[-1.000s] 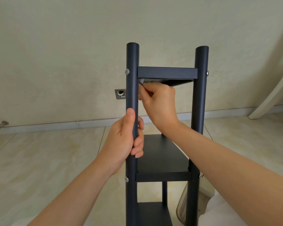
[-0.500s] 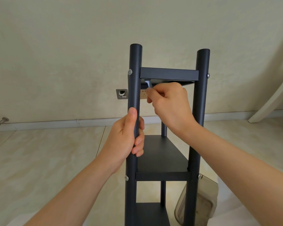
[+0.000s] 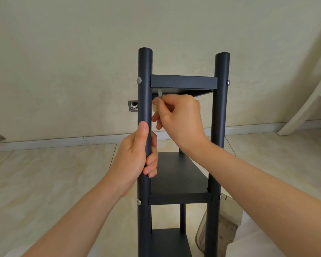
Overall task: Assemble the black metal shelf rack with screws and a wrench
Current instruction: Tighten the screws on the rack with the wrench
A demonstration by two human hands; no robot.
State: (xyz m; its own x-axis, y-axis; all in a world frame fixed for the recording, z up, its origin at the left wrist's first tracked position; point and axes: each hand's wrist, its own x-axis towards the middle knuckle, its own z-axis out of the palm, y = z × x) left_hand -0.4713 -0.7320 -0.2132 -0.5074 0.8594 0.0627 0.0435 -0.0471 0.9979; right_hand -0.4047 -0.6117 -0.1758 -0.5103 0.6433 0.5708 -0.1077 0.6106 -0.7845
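Under the top shelf (image 3: 183, 83), right hand (image 3: 180, 119) pinches wrench (image 3: 159, 93).

The shelf rack (image 3: 182, 198) stands upright on the floor (image 3: 54, 173), in front of the wall (image 3: 63, 52). Its top shelf (image 3: 183, 83) spans between the left front post (image 3: 145, 71) and the right front post (image 3: 221, 71), with the middle shelf (image 3: 176, 175) below it and a lower shelf (image 3: 169, 242) beneath that.

The left hand (image 3: 135, 156) grips the left front post between the top and middle shelves. The right hand (image 3: 180, 119), between the two posts, holds a wrench (image 3: 159, 93) under the top shelf, just beside the left front post.

A wall plate (image 3: 132, 106) sits behind that post. A container (image 3: 224, 229) stands right of the rack's base.
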